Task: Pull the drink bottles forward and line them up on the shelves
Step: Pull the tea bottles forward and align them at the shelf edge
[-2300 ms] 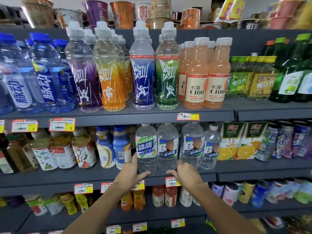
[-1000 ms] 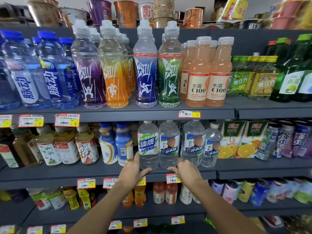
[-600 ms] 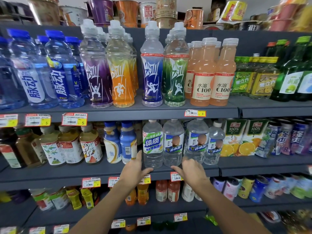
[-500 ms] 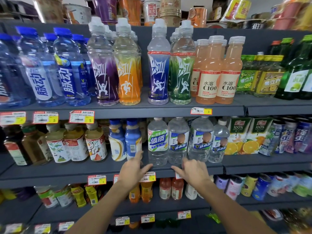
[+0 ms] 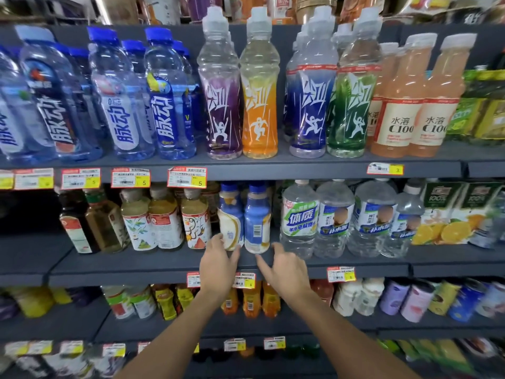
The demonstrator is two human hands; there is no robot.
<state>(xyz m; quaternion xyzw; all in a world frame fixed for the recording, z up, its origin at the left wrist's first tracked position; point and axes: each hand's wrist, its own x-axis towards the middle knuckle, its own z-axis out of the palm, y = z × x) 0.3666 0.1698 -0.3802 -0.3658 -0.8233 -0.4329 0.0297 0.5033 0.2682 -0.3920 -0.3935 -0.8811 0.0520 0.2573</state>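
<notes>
Dark grey store shelving carries price tags point(image 5: 187, 177) along its edges. On the middle shelf point(image 5: 131, 265) stand two blue-and-white drink bottles point(image 5: 257, 222). The left hand point(image 5: 218, 265) touches one with straight fingers, and the right hand point(image 5: 285, 270) is spread open just beside.

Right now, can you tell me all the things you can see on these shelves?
water bottles: several, blue caps, upper shelf left.
sport-cap bottles: four in front, purple, orange, blue, green, upper shelf middle.
C100 bottles: two in front, peach, upper shelf right.
tea bottles: three, white labels, middle shelf left.
blue-and-white bottles: two, middle shelf centre.
clear bottles: four, middle shelf, right of those.
juice cartons: two, green, middle shelf right.
cans: several, mixed colours, lower shelf right.
price tags: many, red-yellow, shelf edges.
left hand: open, at left blue-and-white bottle's base.
right hand: open, just right of it.
</notes>
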